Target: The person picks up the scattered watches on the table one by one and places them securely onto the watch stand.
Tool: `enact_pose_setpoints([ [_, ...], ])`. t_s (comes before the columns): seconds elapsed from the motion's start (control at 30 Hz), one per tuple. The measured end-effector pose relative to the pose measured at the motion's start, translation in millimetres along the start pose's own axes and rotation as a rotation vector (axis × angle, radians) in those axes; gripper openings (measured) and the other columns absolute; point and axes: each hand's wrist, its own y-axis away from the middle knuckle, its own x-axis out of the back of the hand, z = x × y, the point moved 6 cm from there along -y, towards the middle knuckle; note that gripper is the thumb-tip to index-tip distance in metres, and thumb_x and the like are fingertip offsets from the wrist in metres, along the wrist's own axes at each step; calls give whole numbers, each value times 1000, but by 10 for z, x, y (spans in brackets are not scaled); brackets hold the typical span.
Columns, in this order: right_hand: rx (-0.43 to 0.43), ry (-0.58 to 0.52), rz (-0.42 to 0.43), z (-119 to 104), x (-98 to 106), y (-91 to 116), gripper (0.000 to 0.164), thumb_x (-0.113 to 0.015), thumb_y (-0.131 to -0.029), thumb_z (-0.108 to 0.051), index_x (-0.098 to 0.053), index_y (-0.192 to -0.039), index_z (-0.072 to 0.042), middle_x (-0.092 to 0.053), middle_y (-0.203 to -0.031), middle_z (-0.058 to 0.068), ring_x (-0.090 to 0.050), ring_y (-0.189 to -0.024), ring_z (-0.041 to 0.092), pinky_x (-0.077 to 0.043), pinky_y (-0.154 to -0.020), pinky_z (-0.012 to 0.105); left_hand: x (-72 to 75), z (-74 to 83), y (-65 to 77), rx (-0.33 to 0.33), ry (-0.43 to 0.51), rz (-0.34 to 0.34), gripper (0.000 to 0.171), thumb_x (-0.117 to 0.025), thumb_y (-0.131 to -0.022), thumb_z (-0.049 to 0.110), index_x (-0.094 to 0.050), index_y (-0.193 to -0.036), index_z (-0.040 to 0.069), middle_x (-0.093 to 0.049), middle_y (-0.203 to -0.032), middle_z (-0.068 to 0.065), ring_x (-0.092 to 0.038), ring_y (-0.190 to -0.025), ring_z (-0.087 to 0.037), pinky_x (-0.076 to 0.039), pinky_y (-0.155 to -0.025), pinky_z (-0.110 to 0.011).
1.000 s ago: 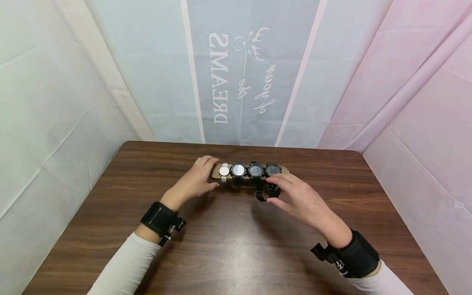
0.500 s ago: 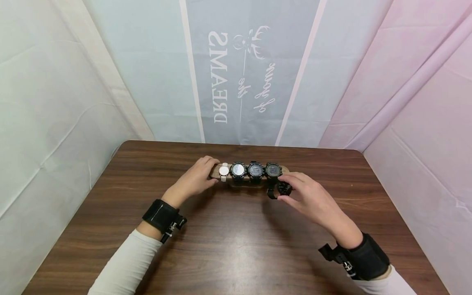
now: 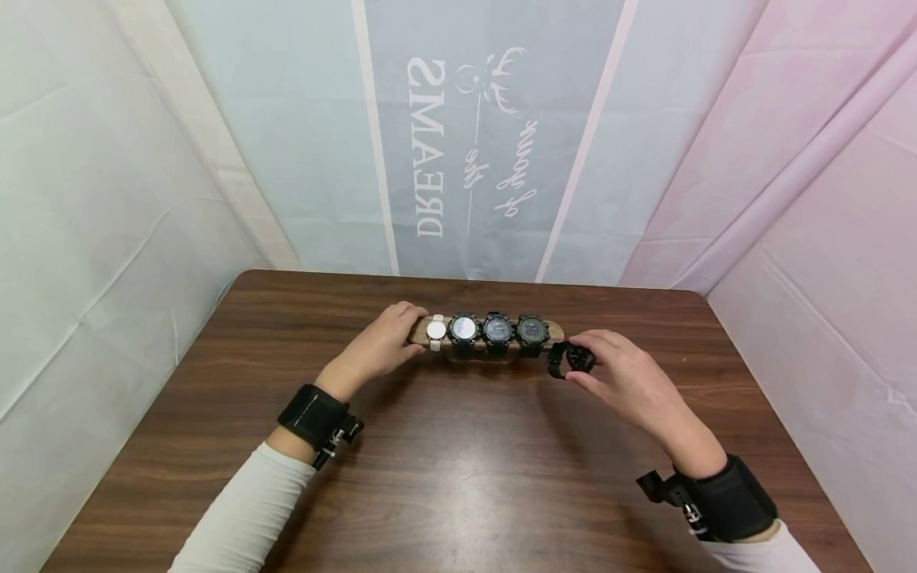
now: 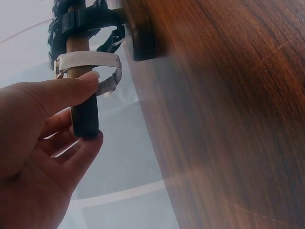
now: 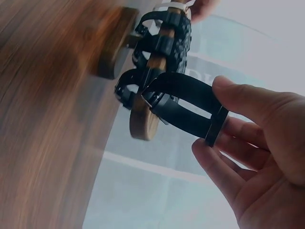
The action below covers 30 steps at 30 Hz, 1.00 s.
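Note:
A wooden watch stand carries a white-strapped watch at its left and three black watches to the right of it. My left hand grips the stand's left end; in the left wrist view the thumb presses one side of the bar beside the white strap. Just off the bar's right end, my right hand pinches a separate black watch by its case. In the right wrist view that watch's closed strap loop points toward the bar's free wooden end.
The stand's wooden base rests on the brown table near its back edge. A printed cloth backdrop hangs behind, with pale cloth walls at left and right. Black camera straps circle both wrists.
My right hand has carried the black watch rightward, from in front of the stand to beyond its right end. The left hand keeps its grip on the stand in the same place.

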Motion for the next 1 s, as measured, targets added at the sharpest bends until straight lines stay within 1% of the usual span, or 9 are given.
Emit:
enact_pose_setpoints([
  [0.27, -58, -6, -40, 152, 3, 26, 48, -74, -76, -25, -60, -117, -7, -59, -115, 14, -59, -95, 27, -52, -73, 45, 0, 12, -8, 3, -17, -7, 52, -69, -83, 22, -48, -127, 4, -50, -121, -11, -45, -114, -23, -42, -96, -37],
  [0.43, -69, 20, -44, 239, 1, 15, 47, -74, -76, -24, -60, -116, -5, -60, -111, 14, -59, -90, 27, -52, -71, 44, 8, 32, -5, -3, -21, -3, 53, -70, -81, 20, -49, -126, 2, -51, -120, -11, -46, -112, -23, -42, -96, -37],
  [0.53, -79, 37, -49, 296, -20, -11, 47, -74, -76, -24, -60, -116, -4, -60, -110, 16, -58, -93, 29, -51, -73, 46, 15, 42, -5, -15, -27, 8, 53, -71, -80, 19, -49, -125, 1, -52, -118, -12, -46, -111, -24, -42, -96, -37],
  [0.7, -115, 36, -72, 384, -109, -90, 47, -73, -78, -26, -58, -118, -5, -58, -113, 15, -56, -97, 30, -50, -75, 47, 20, 51, -3, -18, -39, 4, 54, -71, -81, 18, -49, -126, 0, -52, -118, -12, -46, -111, -25, -41, -96, -37],
  [0.87, -101, 49, -84, 418, -245, -201, 48, -73, -78, -25, -58, -119, -5, -58, -114, 14, -55, -99, 29, -50, -79, 47, 19, 56, 2, -5, -44, -5, 53, -70, -82, 19, -48, -127, 1, -51, -119, -11, -46, -112, -24, -42, -96, -37],
  [1.0, -90, 54, -86, 421, -332, -255, 49, -74, -77, -23, -57, -119, -4, -57, -113, 15, -55, -99, 29, -50, -80, 47, 20, 72, 8, -7, -52, 1, 53, -70, -82, 19, -48, -127, 0, -51, -119, -12, -47, -111, -25, -42, -95, -37],
])
